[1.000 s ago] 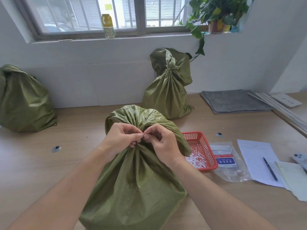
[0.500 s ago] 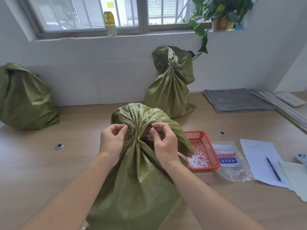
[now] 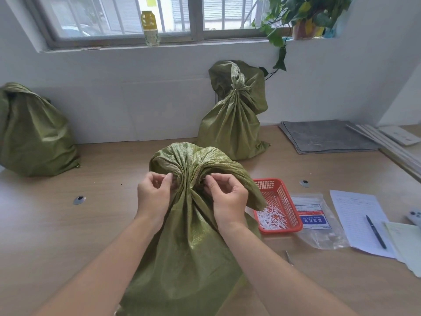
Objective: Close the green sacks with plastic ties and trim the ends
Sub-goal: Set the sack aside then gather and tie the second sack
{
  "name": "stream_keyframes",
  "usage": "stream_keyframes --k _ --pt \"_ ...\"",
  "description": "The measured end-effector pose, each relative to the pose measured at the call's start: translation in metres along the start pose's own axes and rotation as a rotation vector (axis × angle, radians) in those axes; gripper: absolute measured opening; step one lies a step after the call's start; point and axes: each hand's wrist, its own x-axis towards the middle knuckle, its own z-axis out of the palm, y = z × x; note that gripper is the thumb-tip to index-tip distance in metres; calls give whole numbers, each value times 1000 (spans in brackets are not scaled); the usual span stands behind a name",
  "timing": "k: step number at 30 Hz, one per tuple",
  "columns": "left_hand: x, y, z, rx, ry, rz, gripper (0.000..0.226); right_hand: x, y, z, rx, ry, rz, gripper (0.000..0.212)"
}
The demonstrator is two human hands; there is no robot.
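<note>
Bare forearms (image 3: 109,258); left hand (image 3: 153,197), right hand (image 3: 229,201)

There is one wide-angle view, worn on the person's head. It looks forward and down over the tabletop (image 3: 68,236) from close above the near green sack (image 3: 189,247), which fills the lower middle of the frame. Both forearms enter from the bottom edge, and the left hand (image 3: 153,197) and right hand (image 3: 227,199) sit near centre. The view faces the white wall (image 3: 136,87), with the window (image 3: 114,17) along the top edge.
</note>
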Motion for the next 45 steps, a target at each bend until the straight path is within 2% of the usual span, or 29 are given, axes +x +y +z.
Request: stream_keyframes --k 3,5,7,10,13,18,22,25,28,35,41,45 --pt "-12 4 2 135 10 352 19 -5 -3 2 -242 -87 -284 8" --pt "-15 7 3 197 9 571 16 -5 -6 4 -324 -148 -458 10" --pt "-14 9 2 264 3 732 11 -4 -7 4 -375 -204 -557 10" --pt "-11 10 0 336 -32 818 7 -1 -2 5 -516 -247 -718 1" --pt "-7 7 -2 344 -106 826 7 3 0 6 -623 -283 -848 9" --pt "-2 5 -9 69 -231 513 14 12 -6 7 -692 -344 -761 12" --pt "-4 8 -10 -127 -199 380 13 17 -8 7 -791 -423 -790 20" --pt "-5 8 -11 -108 -235 394 14 22 -6 7 -787 -432 -719 15" --pt "-4 10 -15 -34 -316 426 13 24 -6 7 -549 -424 -513 2" --pt "16 25 -24 263 -507 591 14 18 -5 -1 -219 -435 -240 7" --pt "24 34 -21 364 -629 663 16 19 -10 -6 -176 -469 -177 7" --pt "27 36 -18 419 -643 718 12 18 -11 -8 -192 -474 -181 7"
